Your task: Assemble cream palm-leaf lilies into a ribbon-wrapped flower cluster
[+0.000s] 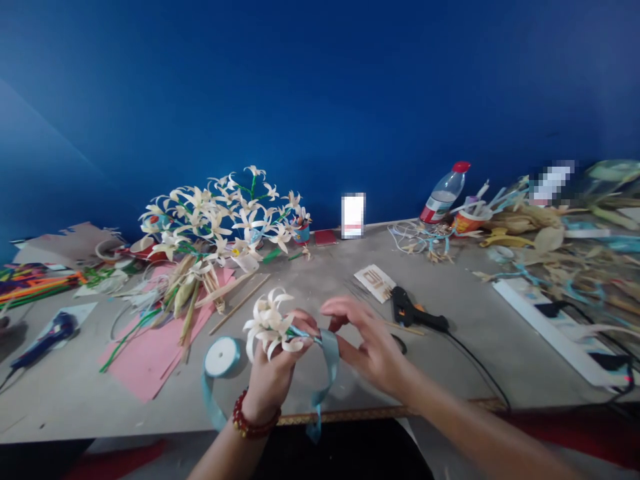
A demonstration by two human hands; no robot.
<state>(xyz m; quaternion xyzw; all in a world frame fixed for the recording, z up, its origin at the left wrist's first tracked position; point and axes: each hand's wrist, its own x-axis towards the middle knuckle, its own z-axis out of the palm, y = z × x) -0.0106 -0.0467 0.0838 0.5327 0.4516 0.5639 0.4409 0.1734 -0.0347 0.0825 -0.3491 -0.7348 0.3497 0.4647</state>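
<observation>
Around the stems of a small bunch of white flowers (273, 323), my left hand (275, 373) is closed. The blooms have curled petals and face left. A light blue ribbon (330, 360) wraps the stem end and hangs down past the table's front edge. My right hand (373, 340) is beside that stem end, its fingers curved and apart, with the thumb close to the ribbon; whether it touches is unclear. A roll of the same blue ribbon (221, 357) lies on the table left of my left hand, its loose tail running toward the edge.
A black glue gun (415, 312) lies right of my hands, a blue one (50, 337) far left. Behind stands a large spray of white flowers (220, 217). Pink paper (145, 360), a bottle (445, 193), a cup (470, 219) and a power strip (555, 333) are around.
</observation>
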